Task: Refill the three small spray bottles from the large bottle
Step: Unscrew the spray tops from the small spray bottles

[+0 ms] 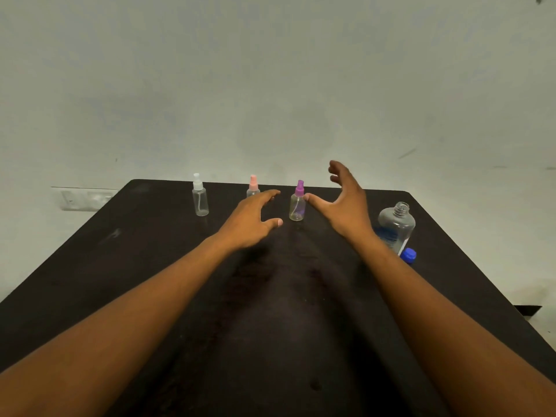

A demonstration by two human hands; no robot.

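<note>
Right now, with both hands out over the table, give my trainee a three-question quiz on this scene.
1. True or false: the large bottle has its cap on.
2. Which spray bottle stands between the left hand and the right hand? A) white-topped B) pink-topped C) purple-topped
3. Fill in: the blue cap lies on the table beside the ____ bottle.

Key:
1. False. Its neck is open.
2. C. The purple-topped bottle stands between them; the pink-topped bottle is partly hidden behind the left fingers, and the white-topped bottle is far left.
3. large
</note>
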